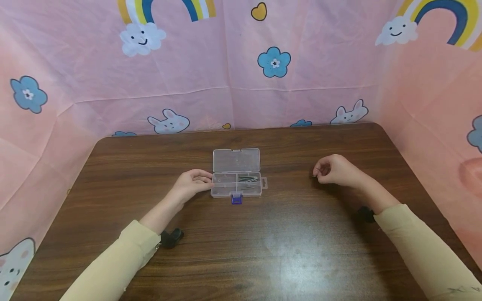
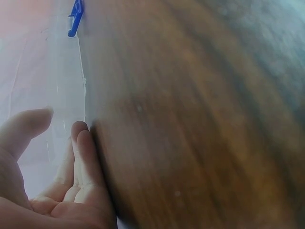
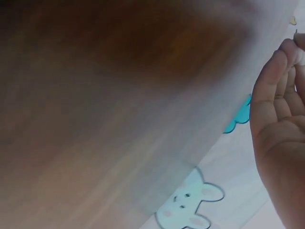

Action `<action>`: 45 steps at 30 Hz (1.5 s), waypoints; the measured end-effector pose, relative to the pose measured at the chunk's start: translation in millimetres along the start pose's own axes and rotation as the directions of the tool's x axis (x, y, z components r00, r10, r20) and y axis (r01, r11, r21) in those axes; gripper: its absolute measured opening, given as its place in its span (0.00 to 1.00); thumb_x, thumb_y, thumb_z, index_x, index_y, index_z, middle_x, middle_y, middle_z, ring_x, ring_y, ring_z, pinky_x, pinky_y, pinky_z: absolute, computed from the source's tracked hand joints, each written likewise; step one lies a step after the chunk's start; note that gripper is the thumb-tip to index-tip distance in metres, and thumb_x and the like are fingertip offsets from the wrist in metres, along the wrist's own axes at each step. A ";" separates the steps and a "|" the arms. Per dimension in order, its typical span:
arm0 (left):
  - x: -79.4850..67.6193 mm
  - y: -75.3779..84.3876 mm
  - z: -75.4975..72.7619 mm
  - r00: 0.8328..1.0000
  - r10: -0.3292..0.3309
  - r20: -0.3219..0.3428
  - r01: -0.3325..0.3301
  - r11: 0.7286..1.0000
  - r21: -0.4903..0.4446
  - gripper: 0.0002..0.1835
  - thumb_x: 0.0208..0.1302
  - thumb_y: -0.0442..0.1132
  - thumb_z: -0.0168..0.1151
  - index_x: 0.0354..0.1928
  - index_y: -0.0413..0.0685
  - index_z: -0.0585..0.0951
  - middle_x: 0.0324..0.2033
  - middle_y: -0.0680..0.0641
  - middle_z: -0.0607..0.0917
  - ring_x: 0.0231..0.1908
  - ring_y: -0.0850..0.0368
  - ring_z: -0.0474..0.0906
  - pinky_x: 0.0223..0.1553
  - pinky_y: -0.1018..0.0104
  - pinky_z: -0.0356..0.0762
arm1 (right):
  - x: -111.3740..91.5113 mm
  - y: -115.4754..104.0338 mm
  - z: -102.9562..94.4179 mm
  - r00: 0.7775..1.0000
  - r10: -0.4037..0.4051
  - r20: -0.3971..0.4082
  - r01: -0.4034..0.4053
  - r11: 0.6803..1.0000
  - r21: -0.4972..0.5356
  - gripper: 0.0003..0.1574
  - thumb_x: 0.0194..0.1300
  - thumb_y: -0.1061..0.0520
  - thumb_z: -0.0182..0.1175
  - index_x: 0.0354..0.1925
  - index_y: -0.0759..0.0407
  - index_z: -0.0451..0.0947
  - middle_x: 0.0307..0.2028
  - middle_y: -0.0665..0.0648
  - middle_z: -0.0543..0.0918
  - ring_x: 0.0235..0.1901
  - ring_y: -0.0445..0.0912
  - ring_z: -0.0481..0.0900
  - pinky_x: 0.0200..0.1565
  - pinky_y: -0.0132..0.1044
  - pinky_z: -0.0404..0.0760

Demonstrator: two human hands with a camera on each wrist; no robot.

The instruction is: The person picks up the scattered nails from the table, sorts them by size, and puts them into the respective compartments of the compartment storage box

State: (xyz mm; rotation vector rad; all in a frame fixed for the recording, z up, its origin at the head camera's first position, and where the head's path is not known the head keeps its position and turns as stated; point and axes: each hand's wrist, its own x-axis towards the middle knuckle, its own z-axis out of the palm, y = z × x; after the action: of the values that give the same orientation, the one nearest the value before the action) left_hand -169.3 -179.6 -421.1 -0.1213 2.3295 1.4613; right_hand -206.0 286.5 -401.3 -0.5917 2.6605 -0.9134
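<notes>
A clear plastic compartment box [image 1: 225, 195] lies on the table, its lid [image 1: 236, 160] swung back and its blue latch [image 1: 236, 200] toward me. Long thin metal screws or nails [image 1: 248, 179] fill the back right compartment, with a few short pieces [image 1: 247, 188] in front of them. My left hand [image 1: 192, 184] holds the box's left end, thumb [image 2: 35, 125] and fingertips [image 2: 81, 131] at its edge in the left wrist view. Well to the right, my right hand [image 1: 335, 170] pinches a tiny metal piece [image 1: 314, 176] close over the table; its kind is too small to tell.
The brown wooden table [image 1: 241, 251] ends at a pink patterned cloth [image 1: 196, 75] behind and at both sides. Black wrist straps [image 1: 172, 238] show under the sleeves. A hanging tab [image 1: 265, 182] sticks out from the box's right end.
</notes>
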 end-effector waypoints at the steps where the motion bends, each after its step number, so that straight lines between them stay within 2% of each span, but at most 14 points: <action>1: 0.0 -0.1 0.1 1.000 -0.001 0.001 0.001 1.000 0.000 0.23 0.72 0.41 0.70 0.64 0.39 0.80 0.49 0.47 0.88 0.42 0.67 0.84 0.60 0.59 0.75 | 2.0 -2.4 0.8 1.000 -0.012 0.001 0.012 1.000 0.001 0.05 0.61 0.68 0.68 0.35 0.61 0.87 0.33 0.54 0.89 0.33 0.40 0.81 0.38 0.29 0.81; 11: -0.1 -2.9 0.3 1.000 -0.010 -0.001 0.010 1.000 0.006 0.23 0.72 0.43 0.70 0.64 0.40 0.80 0.50 0.46 0.88 0.44 0.65 0.84 0.63 0.56 0.75 | 23.5 -30.3 11.7 0.996 -0.083 0.020 0.082 0.995 0.049 0.05 0.61 0.68 0.69 0.37 0.62 0.87 0.33 0.55 0.89 0.34 0.43 0.82 0.38 0.30 0.81; 24: -0.7 -2.5 -0.2 1.000 0.000 -0.004 0.000 1.000 0.000 0.22 0.71 0.41 0.70 0.63 0.39 0.81 0.47 0.48 0.89 0.42 0.67 0.84 0.60 0.59 0.74 | 50.7 -60.8 30.9 0.984 -0.177 0.036 0.172 0.979 0.111 0.07 0.60 0.68 0.67 0.38 0.64 0.87 0.32 0.54 0.88 0.34 0.43 0.80 0.39 0.32 0.81; 37: -0.7 0.1 0.6 1.000 -0.007 -0.006 0.007 1.000 0.009 0.22 0.71 0.41 0.70 0.63 0.39 0.81 0.49 0.46 0.89 0.42 0.65 0.84 0.62 0.56 0.74 | 72.1 -94.4 51.0 0.959 -0.276 0.062 0.264 0.953 0.151 0.07 0.59 0.69 0.65 0.36 0.62 0.87 0.31 0.54 0.87 0.32 0.43 0.79 0.37 0.32 0.80; 45: -1.1 0.1 0.2 1.000 -0.001 -0.004 0.001 1.000 0.006 0.22 0.71 0.40 0.70 0.63 0.39 0.81 0.49 0.46 0.89 0.42 0.66 0.84 0.63 0.54 0.74 | 80.3 -108.3 63.5 0.946 -0.307 0.108 0.288 0.944 0.163 0.08 0.59 0.70 0.65 0.37 0.63 0.87 0.32 0.54 0.88 0.32 0.42 0.79 0.38 0.31 0.81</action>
State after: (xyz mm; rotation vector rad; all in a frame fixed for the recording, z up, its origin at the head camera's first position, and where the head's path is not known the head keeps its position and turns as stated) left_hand -168.3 -179.6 -420.7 -0.1247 2.3365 1.4552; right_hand -221.7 138.7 -390.8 -1.0021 2.4012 -1.0954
